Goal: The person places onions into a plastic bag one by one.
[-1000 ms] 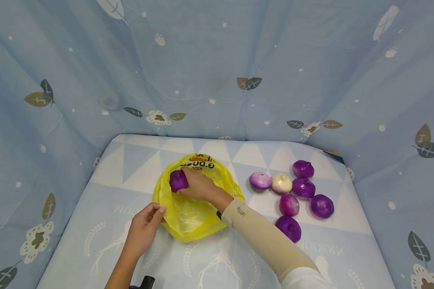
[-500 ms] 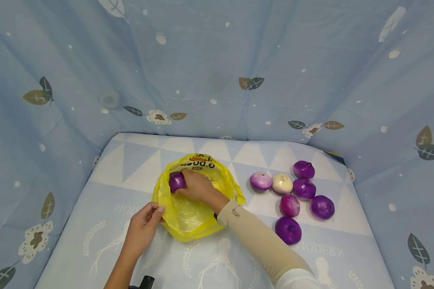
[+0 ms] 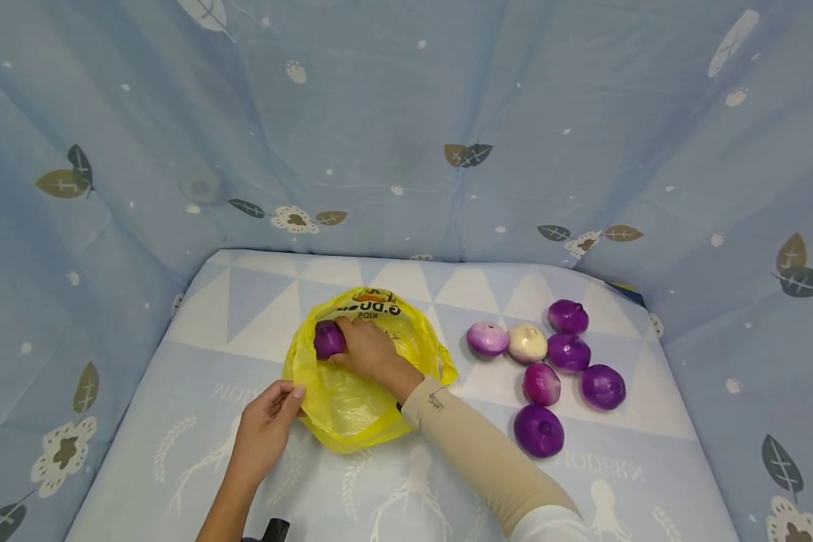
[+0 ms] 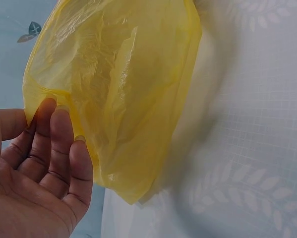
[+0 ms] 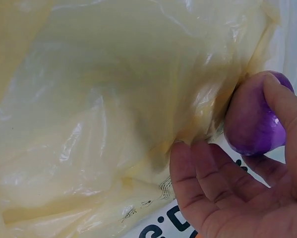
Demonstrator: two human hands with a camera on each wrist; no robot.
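Left hand (image 3: 266,429): thumb and fingertips pinched on the rim of a thin, translucent yellow plastic bag (image 3: 347,410) with black lettering, at the rim's left side. Right hand (image 3: 366,350): inside the bag mouth, thumb and one finger clamped on a glossy, round dark-purple onion (image 3: 328,339). In the right wrist view its other fingers reach toward the bag wall. Onion is within the mouth, near the left rim. Bag sits on a pale blue and white patterned tablecloth (image 3: 244,309), mouth facing up. Right of the bag: seven more onions, clustered, one cream-white (image 3: 528,344), one pale lilac (image 3: 488,339), the other five purple to magenta. Beige sleeve (image 3: 477,440) on right forearm. Blue leaf-print curtain (image 3: 379,98) behind.
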